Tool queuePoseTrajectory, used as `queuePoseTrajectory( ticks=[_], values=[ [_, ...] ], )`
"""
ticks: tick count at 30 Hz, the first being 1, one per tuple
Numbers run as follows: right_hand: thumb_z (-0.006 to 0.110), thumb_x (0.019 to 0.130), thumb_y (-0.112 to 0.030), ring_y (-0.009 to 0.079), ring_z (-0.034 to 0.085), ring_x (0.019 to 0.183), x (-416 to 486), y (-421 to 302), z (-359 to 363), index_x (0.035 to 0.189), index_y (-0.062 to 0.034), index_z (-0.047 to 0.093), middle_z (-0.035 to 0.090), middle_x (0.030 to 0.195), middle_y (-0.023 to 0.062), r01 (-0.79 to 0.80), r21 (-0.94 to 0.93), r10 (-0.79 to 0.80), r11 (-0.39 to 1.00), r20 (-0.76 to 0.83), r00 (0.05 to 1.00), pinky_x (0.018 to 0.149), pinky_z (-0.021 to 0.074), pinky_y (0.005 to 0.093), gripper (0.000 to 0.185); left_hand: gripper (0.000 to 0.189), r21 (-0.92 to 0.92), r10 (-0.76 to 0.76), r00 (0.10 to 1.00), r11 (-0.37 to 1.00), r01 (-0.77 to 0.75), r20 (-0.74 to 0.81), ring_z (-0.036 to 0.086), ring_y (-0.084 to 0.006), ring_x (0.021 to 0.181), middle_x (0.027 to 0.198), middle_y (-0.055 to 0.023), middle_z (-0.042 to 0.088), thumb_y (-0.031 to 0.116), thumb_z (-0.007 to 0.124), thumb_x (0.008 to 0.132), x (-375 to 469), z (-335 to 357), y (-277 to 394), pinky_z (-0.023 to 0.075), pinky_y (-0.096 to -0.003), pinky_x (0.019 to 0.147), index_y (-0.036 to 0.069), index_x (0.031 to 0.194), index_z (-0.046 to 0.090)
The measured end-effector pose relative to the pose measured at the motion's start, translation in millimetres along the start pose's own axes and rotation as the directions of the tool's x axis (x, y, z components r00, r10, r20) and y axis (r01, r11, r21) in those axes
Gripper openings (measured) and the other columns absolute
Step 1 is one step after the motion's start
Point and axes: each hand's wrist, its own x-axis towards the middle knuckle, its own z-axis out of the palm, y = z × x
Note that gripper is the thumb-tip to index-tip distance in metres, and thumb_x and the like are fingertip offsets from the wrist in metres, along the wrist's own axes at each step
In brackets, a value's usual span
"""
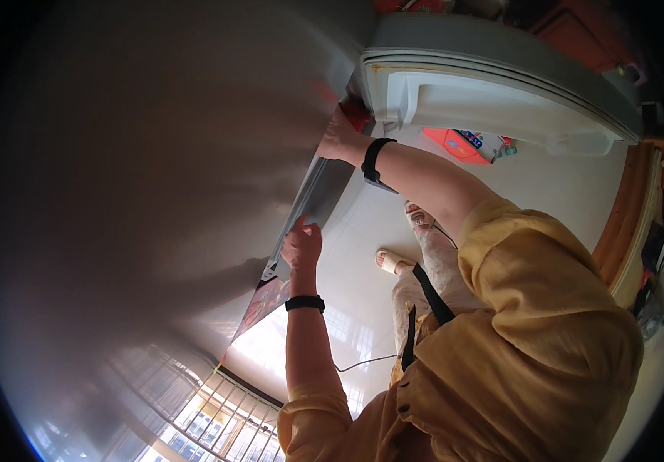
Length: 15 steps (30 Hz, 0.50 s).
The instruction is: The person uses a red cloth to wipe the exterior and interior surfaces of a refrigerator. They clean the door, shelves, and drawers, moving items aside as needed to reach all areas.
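A large grey glossy panel (135, 173), which looks like a refrigerator's closed front, fills the left side close to me. My right hand (339, 136) is at its edge, the fingers hidden behind or against it; whether it grips there I cannot tell. Lower down the same edge is my left hand (301, 243), with its fingers curled; what they touch is unclear. Between the hands runs a grey strip (317, 190) along the panel's edge. Above my right arm a refrigerator door (505, 92) stands ajar, showing its white inner liner.
A red and white printed package (462, 144) lies on the pale tiled floor (355, 231) below the open door. A thin dark cord (366, 362) crosses the floor near my feet. Brown wooden furniture (621, 213) stands at the right, and a barred window (216, 416) is at the bottom.
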Motion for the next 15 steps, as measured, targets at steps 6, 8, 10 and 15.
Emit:
queuePoseTrajectory(
  ticks=[6, 8, 10, 15],
  values=[
    [0.071, 0.086, -0.034, 0.0295, 0.041, 0.133, -43.4, -22.4, -26.8, 0.144, -0.023, 0.052, 0.047, 0.15, 0.0086, 0.001, 0.038, -0.005, 0.999, 0.102, 0.995, 0.1, 0.0377, 0.0535, 0.062, 0.056, 0.065, 0.221, 0.928, 0.975, -0.212, -0.298, 0.051, -0.0381, 0.133, 0.143, -0.0201, 0.055, 0.024, 0.07, 0.085, 20.0, -15.5, 10.9, 0.0408, -0.0504, 0.111, 0.007, 0.137, 0.057],
    [0.071, 0.085, -0.03, 0.0286, 0.042, 0.131, -60.5, -37.1, -31.3, 0.144, -0.0254, 0.052, 0.047, 0.15, 0.0068, 0.054, 0.096, -0.069, 0.994, 0.162, 0.984, 0.101, 0.0376, 0.053, 0.062, 0.067, 0.154, 0.243, 0.936, 0.966, -0.209, -0.256, 0.043, -0.04, 0.139, 0.15, -0.0227, 0.047, 0.027, 0.071, 0.085, 33.0, -11.1, 16.7, 0.0362, -0.0525, 0.114, 0.005, 0.144, 0.047],
    [0.069, 0.085, -0.022, 0.0268, 0.045, 0.127, -74.8, -44.2, -31.6, 0.139, -0.0304, 0.054, 0.051, 0.143, 0.0016, 0.093, 0.149, -0.109, 0.984, 0.101, 0.989, 0.096, 0.0429, 0.0514, 0.056, 0.084, 0.265, 0.248, 0.948, 0.945, -0.192, -0.198, 0.033, -0.0415, 0.146, 0.157, -0.025, 0.036, 0.034, 0.071, 0.085, 36.9, -1.8, 19.6, 0.0319, -0.0536, 0.117, 0.003, 0.152, 0.033],
    [0.066, 0.084, -0.009, 0.0318, 0.055, 0.118, -77.0, -25.2, -46.3, 0.126, -0.0253, 0.062, 0.06, 0.131, 0.0021, -0.04, 0.097, 0.033, 0.994, 0.069, 0.997, 0.085, 0.0549, 0.0469, 0.045, 0.106, 0.461, 0.318, 0.943, 0.854, -0.24, -0.098, 0.014, -0.0394, 0.156, 0.166, -0.0262, 0.016, 0.038, 0.071, 0.085, 31.9, 9.7, 19.7, 0.0214, -0.053, 0.123, 0.003, 0.162, 0.008]
  ],
)
